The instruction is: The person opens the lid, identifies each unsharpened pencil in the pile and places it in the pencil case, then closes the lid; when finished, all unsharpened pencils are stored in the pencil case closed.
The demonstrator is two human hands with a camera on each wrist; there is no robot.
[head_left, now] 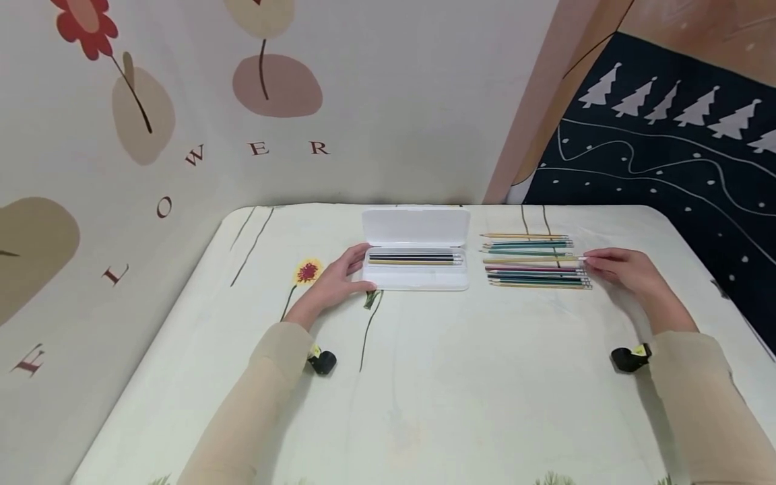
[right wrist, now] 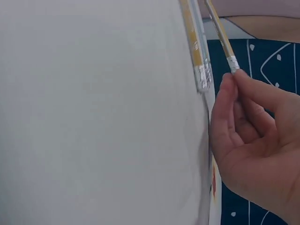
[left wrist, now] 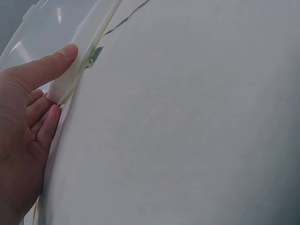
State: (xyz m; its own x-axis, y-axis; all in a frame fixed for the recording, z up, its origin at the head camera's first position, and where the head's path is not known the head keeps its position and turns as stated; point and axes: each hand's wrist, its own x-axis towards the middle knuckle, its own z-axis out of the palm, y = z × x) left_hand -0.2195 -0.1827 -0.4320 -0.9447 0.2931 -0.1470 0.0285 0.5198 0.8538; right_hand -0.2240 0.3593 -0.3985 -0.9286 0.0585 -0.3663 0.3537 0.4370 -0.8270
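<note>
Looking down from my head, I see my left hand [head_left: 336, 279] gripping the left end of the white pencil case [head_left: 418, 277], which sits toward the far side of the table [head_left: 455, 377], its lid [head_left: 415, 227] open at the back. A few dark and yellow pencils [head_left: 415, 259] lie inside. My right hand [head_left: 624, 265] pinches one yellow pencil [head_left: 533, 261] by its right end, among the loose pencils [head_left: 536, 278] to the right of the case. From my left wrist, my thumb presses the case's edge, with my fingertips at its corner. From my right wrist, thumb and fingertips nip the pencil's silvery end (a dark blue patterned cloth [right wrist: 236, 206] shows beyond).
</note>
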